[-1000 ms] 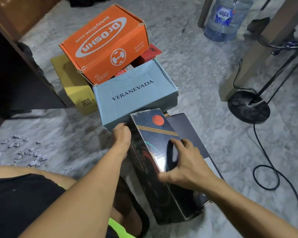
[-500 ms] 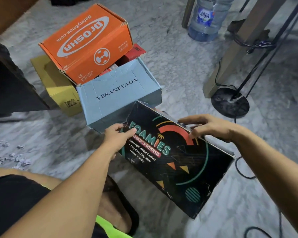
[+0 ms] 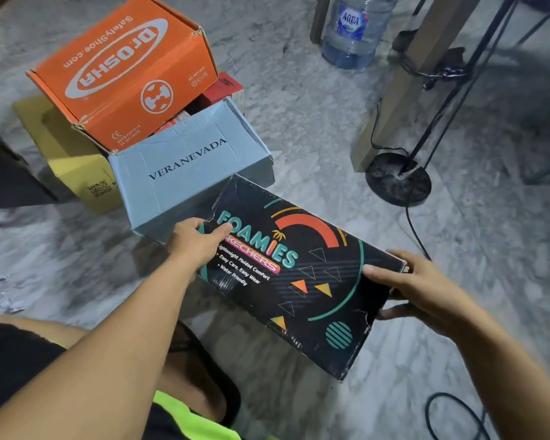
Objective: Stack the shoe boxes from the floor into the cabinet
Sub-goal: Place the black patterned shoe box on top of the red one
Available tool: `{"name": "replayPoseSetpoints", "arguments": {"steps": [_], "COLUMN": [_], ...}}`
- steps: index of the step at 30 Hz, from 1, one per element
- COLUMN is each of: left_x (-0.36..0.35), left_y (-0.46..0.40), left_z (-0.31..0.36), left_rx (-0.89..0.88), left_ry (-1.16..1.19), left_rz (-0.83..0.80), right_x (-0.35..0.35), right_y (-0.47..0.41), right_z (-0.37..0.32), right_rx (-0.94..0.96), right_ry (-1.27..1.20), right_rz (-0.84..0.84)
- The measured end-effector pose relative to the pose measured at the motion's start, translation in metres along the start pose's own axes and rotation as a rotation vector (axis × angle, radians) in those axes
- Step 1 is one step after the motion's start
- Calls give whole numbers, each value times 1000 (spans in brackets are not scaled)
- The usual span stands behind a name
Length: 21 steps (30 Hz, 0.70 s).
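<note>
Black box (image 3: 299,281): held between both hands just in front of the pale blue box (image 3: 191,176); whether clear of the floor (image 3: 315,128), cannot tell; printed lid up, tilted down to the right.
Left hand (image 3: 194,242): grips the near-left corner, thumb on the lid, fingers curled under the edge.
Right hand (image 3: 416,287): clasps the right end, thumb on top, fingers wrapped beneath.
Change: a second ago on its narrow side; now turned lid-up, right hand shifted from the top face to the end.
Meaning: likely ready for the carry to the cabinet; first box of the pile.
Remaining pile: orange box (image 3: 124,68) atop yellow box (image 3: 64,154) and red box (image 3: 223,90), all on the floor.
Hidden: cabinet barely visible, only a dark edge at the far left; red box mostly covered; underside of the black box out of sight.
</note>
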State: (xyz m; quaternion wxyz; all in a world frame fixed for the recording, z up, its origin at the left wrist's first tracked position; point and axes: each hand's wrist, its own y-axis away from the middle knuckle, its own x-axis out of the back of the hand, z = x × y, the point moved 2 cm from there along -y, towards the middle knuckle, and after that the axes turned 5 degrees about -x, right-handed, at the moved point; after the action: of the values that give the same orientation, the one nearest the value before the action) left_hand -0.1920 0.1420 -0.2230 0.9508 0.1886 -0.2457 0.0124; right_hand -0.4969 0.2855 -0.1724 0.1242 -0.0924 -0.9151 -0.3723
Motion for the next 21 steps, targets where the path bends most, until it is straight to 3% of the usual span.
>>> {"name": "replayPoseSetpoints", "arguments": {"steps": [5,9,12,16,21], "left_x": [10,25,50,98,169], "left_y": [8,18,21,22,25], "left_z": [23,55,84,127,150], "left_rx": [-15,-93,-182,-310,-359], "left_ry": [26,28,58,148,260], "left_rz": [27,51,62,92,80], "right_x": [-3,15,26,17,-19], "right_y": [11,30,43,64,72], "right_z": [-10,-37,-64,-114,-188], "right_rx": [119,317,453,642,843], "right_ry": [-236,-253,-232,-259,-169], "right_rz": [260,540,633,607,239]}}
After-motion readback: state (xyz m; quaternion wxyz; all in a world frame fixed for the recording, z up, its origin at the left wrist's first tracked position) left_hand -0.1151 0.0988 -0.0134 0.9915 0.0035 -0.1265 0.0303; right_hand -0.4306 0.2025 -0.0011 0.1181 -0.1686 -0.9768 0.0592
